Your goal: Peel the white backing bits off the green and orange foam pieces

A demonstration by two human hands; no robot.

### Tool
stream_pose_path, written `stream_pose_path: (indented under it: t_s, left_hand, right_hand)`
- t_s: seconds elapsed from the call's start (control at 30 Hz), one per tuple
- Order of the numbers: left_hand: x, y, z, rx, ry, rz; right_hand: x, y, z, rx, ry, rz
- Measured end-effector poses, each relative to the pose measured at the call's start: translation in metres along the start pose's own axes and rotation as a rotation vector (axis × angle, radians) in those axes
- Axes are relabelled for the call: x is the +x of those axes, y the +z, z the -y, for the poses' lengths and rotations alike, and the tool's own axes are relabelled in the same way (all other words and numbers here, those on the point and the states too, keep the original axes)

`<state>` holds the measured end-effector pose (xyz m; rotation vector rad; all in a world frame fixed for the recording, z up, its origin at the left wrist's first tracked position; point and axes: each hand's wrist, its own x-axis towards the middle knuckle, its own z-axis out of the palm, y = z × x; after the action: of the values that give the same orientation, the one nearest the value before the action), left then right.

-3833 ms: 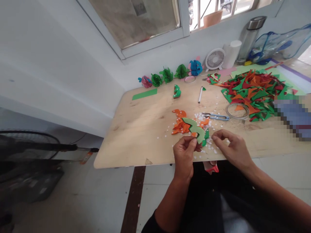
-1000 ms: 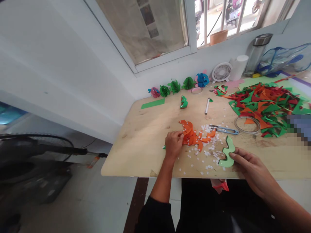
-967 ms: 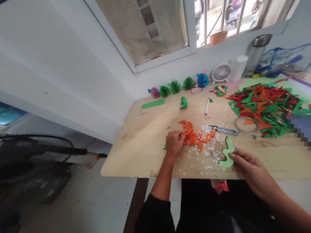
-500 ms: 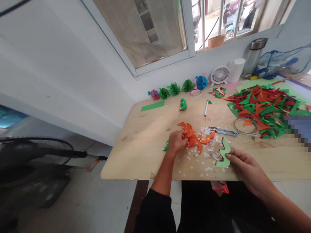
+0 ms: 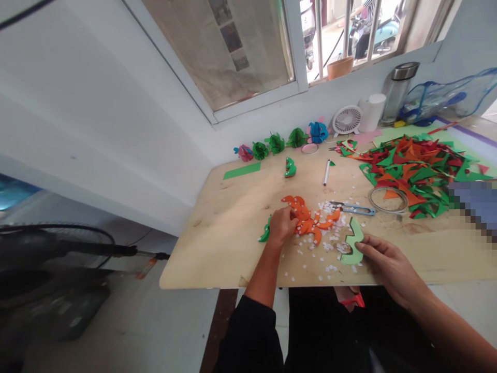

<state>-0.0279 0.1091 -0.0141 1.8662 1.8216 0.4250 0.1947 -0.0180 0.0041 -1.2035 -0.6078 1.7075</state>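
Between the thumb and fingers of my right hand (image 5: 384, 256) is a light green wavy paper cutout (image 5: 354, 243), held low over the wooden table. My left hand (image 5: 283, 224) is closed, its fingertips against the left edge of a pile of orange paper cutouts (image 5: 306, 220). Whatever those fingertips pinch, if anything, is hidden. Small white paper squares (image 5: 330, 243) are scattered over and around the orange pieces. A green paper cutout (image 5: 265, 231) lies just left of my left hand, partly covered by it. Blue thread snips (image 5: 355, 209) rest beyond the light green piece.
A heap of red, orange and green paper scraps (image 5: 415, 166) covers the right side, with a roll of tape (image 5: 388, 200) at its edge. A white pen (image 5: 326, 172) and a green cutout stack (image 5: 289, 167) lie farther back. Paper flowers (image 5: 276, 144) and a small fan (image 5: 347, 120) line the wall.
The whole view has shifted slightly. Both hands keep nearly the same places, the right one still holding the light green cutout. A person now shows outside the window.
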Motion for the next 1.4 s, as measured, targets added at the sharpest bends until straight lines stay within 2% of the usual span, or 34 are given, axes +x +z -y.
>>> stream_pose_path:
  t_s: [0.2, 0.4, 0.43, 0.53, 0.6, 0.67, 0.8, 0.93, 1.07, 1.23, 1.4]
  left_hand:
    - [-0.004, -0.002, -0.004, -0.163, -0.009, -0.052]
    - [-0.036, -0.032, -0.013, -0.439, -0.004, -0.069]
    - [-0.045, -0.035, -0.017, -0.516, -0.001, -0.047]
    - [-0.074, -0.035, -0.038, -1.027, -0.039, 0.122]
    - [-0.090, -0.025, -0.056, -1.163, -0.060, 0.239]
    - [-0.099, -0.011, -0.071, -1.239, -0.084, 0.298]
    - [-0.104, 0.012, -0.086, -1.259, -0.126, 0.224]
    - [-0.102, 0.020, -0.086, -1.235, -0.154, 0.114]
    - [-0.101, 0.023, -0.087, -1.212, -0.159, 0.058]
    - [-0.101, 0.024, -0.087, -1.216, -0.164, 0.065]
    - [-0.105, 0.008, -0.081, -1.167, -0.077, 0.089]
  right_hand:
    - [0.001, 0.000, -0.001, -0.024, -0.006, 0.005]
    - [0.007, 0.001, 0.000, -0.078, -0.082, -0.029]
    - [0.008, 0.002, 0.001, -0.090, -0.097, -0.045]
    - [0.009, 0.007, 0.003, -0.121, -0.108, -0.065]
    - [0.007, 0.011, 0.005, -0.131, -0.115, -0.044]
    - [0.005, 0.015, 0.006, -0.139, -0.130, -0.009]
    - [-0.001, 0.018, 0.008, -0.174, -0.189, 0.013]
    - [-0.003, 0.015, 0.009, -0.209, -0.274, -0.007]
    - [-0.004, 0.016, 0.011, -0.247, -0.285, -0.010]
    - [-0.003, 0.017, 0.012, -0.262, -0.305, -0.017]
    - [-0.001, 0.010, 0.012, -0.267, -0.232, -0.045]
